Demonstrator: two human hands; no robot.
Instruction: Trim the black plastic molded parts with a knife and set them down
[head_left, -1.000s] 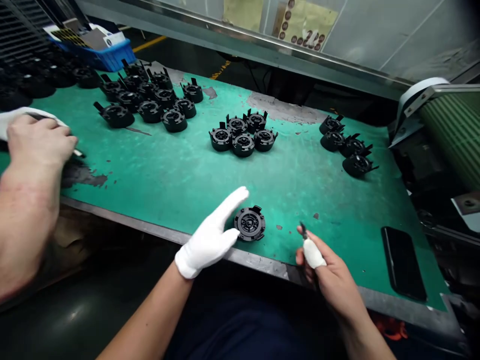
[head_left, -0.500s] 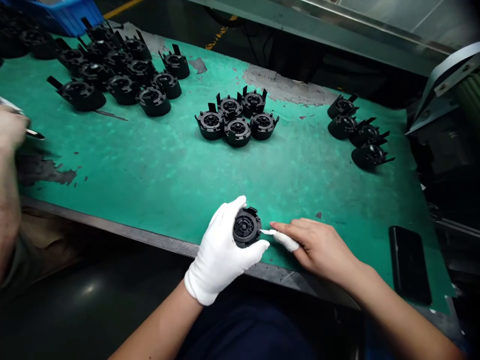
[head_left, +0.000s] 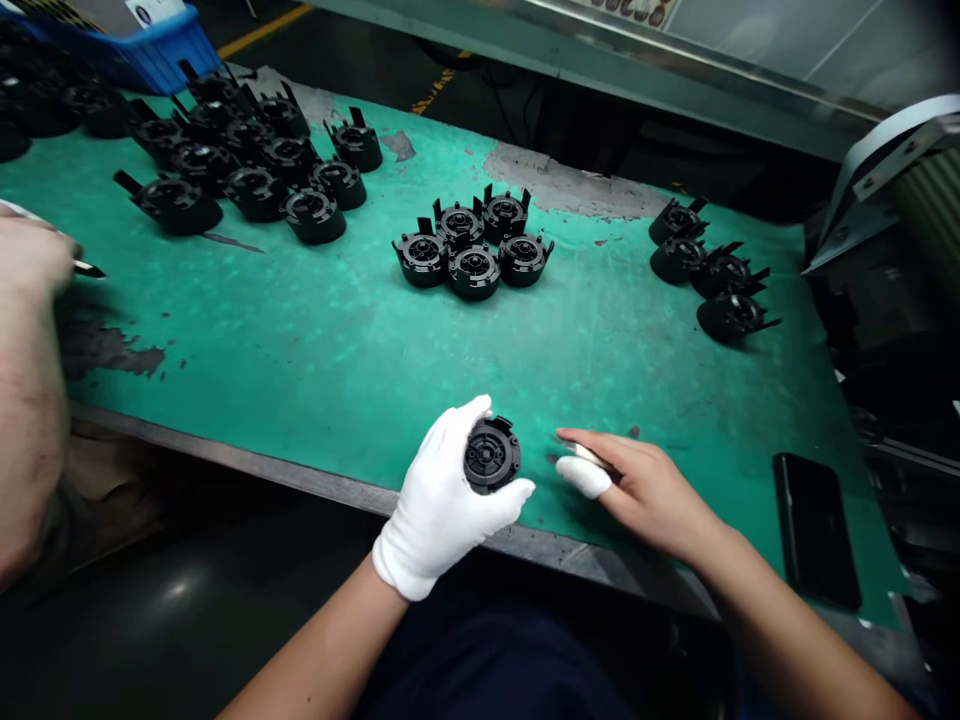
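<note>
- Left grip (head_left: pixel 450 490), gloved: curled round one black part (head_left: pixel 491 455) near the worktop's (head_left: pixel 337 360) front edge.
- Right grip (head_left: pixel 641 495): pinched on one slim tool (head_left: pixel 592 457), clear of the part.
- Farther: five parts (head_left: pixel 474 272) mid-worktop.
- Right: one phone (head_left: pixel 817 530), four parts (head_left: pixel 721 272).
- Left: an overlapping cluster (head_left: pixel 255 192), uncountable; one co-worker's hand (head_left: pixel 30 255).
</note>
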